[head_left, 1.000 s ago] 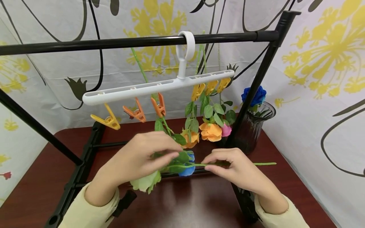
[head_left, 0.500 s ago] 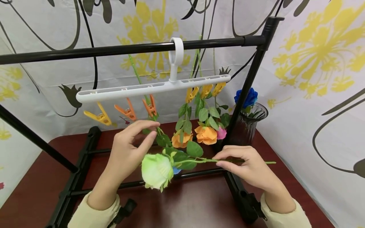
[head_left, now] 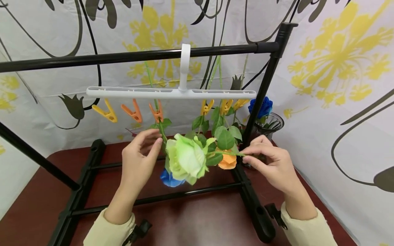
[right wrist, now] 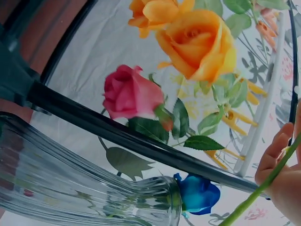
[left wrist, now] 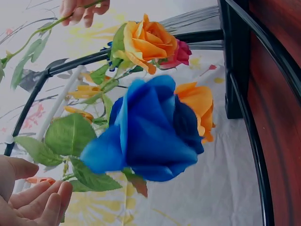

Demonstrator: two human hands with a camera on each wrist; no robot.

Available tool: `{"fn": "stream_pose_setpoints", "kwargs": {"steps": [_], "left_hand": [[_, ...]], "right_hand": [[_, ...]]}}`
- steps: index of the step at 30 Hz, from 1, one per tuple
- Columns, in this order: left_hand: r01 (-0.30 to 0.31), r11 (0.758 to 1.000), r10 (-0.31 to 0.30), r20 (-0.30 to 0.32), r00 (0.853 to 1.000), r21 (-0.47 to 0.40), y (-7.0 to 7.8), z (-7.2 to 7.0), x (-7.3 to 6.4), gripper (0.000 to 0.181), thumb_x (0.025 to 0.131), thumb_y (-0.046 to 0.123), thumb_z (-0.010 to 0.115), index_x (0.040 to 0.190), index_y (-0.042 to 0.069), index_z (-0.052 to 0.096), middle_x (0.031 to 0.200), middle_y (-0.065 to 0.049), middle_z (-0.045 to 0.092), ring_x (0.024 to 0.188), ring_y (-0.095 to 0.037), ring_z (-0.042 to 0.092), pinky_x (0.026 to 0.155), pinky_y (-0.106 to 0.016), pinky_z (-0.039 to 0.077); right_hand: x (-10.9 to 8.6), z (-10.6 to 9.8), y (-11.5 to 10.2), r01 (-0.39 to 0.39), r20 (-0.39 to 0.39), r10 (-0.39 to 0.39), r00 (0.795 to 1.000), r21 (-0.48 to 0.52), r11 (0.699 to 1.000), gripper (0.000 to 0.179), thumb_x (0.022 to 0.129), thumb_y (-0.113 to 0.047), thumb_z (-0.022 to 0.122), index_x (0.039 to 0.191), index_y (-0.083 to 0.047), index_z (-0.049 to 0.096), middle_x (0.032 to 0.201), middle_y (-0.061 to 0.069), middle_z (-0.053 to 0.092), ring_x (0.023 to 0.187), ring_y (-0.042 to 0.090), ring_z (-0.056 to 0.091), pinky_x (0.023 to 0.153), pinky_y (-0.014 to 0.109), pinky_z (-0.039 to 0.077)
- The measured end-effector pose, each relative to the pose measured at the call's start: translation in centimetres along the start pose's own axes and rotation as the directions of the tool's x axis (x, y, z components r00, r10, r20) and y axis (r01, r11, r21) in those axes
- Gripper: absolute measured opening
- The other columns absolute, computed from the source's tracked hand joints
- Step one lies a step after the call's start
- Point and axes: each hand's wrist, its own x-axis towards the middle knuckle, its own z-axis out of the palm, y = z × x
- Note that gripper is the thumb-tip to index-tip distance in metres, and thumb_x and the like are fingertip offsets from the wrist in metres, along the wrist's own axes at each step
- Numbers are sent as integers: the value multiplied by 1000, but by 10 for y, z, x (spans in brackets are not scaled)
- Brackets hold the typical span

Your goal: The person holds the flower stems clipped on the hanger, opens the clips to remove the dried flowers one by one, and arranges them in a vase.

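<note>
My right hand (head_left: 271,164) pinches the stem (right wrist: 263,188) of a pale green rose (head_left: 187,159) between thumb and fingertips. The rose lies sideways, its bloom pointing left in front of the hanging flowers. Beside the stem of a blue rose (left wrist: 141,132) is my left hand (head_left: 140,164), thumb and fingers apart; whether it touches the stem is unclear. That blue rose hangs head down from an orange clothespin (head_left: 156,112) on a white hanger (head_left: 172,94). In the head view the green bloom partly covers the blue one.
A black rack (head_left: 138,55) carries the hanger. Yellow clothespins (head_left: 207,107) at right hold orange roses (right wrist: 197,44) and a pink rose (right wrist: 129,92). Unloaded clothespins (head_left: 106,111) hang at left. Behind the right post stands a glass vase (right wrist: 94,169) with a blue rose (right wrist: 200,194).
My right hand has lifted the green rose, bringing its bloom up before the hanging flowers. My left hand has moved from the rose's leaves to beside the blue rose's stem. The hanger has turned slightly.
</note>
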Motion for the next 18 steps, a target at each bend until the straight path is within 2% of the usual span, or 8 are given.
{"fn": "stream_pose_setpoints", "kwargs": {"steps": [6,11,15,18], "left_hand": [[38,999,-38,-28,999,28,-5,3,7,24,95,14,67,117,5,69,105,-11,73,92,-22,71,78,-6,50],[95,994,-94,-20,995,61,-11,5,12,24,96,17,67,116,5,70,101,-13,74,89,-23,71,73,-4,47],[113,991,-112,-11,994,78,-15,6,14,24,96,19,67,116,5,71,99,-12,74,88,-22,71,71,-4,46],[109,991,-108,-17,994,81,-16,7,15,24,96,19,68,115,5,72,99,-12,75,88,-23,71,70,-4,45]], "right_hand": [[14,-4,-3,0,-99,5,995,52,999,14,86,14,66,96,7,73,91,1,68,92,14,59,71,19,50],[20,-8,-4,0,-205,24,978,115,993,10,90,13,62,98,16,67,90,4,69,88,16,63,69,19,51],[20,-11,-5,-41,-313,80,946,132,990,12,90,15,60,101,15,66,90,2,70,83,13,68,71,20,51],[21,-12,-6,-66,-402,130,906,170,983,14,91,14,60,102,11,68,90,1,72,80,12,69,75,21,53]]}}
